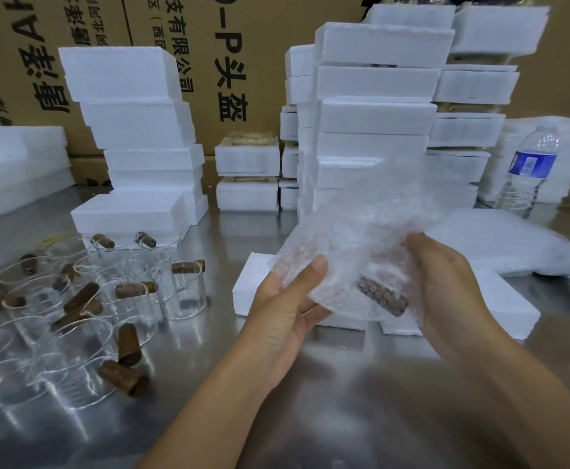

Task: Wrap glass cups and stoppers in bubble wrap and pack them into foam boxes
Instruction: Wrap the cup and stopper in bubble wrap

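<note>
Left grip (pixel 287 299) and right grip (pixel 445 282) close together, fingers curled.

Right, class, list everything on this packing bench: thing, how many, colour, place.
bubble wrap: one sheet, clear, held above the table in both hands
wrapped stopper: one, brown, inside the bubble wrap
glass cups: many, clear, table left
loose stoppers: about a dozen, brown, among the cups
foam boxes: several stacks, white, table back
water bottle: one, clear with blue label, back right
cartons: brown, behind the stacks
table: one, steel grey
left hand: pinches the wrap's left edge
right hand: grips the wrap's right side
</note>
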Tool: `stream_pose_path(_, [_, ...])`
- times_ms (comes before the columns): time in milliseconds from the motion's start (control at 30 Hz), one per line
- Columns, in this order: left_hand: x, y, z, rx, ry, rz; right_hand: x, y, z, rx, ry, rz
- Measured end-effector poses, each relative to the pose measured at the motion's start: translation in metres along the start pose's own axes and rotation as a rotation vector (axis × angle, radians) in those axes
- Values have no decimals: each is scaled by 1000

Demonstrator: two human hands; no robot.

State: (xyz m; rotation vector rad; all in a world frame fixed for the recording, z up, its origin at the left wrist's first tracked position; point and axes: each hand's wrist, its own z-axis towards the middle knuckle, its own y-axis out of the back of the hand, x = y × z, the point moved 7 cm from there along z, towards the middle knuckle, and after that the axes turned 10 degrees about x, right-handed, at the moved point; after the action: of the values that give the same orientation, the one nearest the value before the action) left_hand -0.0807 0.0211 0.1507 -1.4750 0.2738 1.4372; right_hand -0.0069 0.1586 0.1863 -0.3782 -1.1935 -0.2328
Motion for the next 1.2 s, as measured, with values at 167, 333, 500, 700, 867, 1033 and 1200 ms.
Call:
stream_pose_path(167, [-6, 4, -2, -100, -51, -99, 4, -15, 0, 196, 36, 117])
stream_pose_path(333, [-8, 0, -3, -86, -83, -32, 8, -23, -7, 189, 129, -119])
stream_pose_path(500, [-5, -6, -2, 4, -91, 29, 12, -15, -8, 56, 180, -267])
stream_pose_path(700, [-12, 0, -1, 25, -78, 390, 12, -6, -5, 33, 171, -329])
stream_pose_path(867, [-10, -9, -4, 133, -88, 566, 10, -8, -8, 26, 171, -461])
stream_pose_path(1033, [-7, -8, -4, 94, -84, 698, 15, -8, -13, -33, 219, -507])
stream_pose_path(1200, [-9, -8, -4, 57, -166, 789, 21, -12, -17, -21, 270, -497])
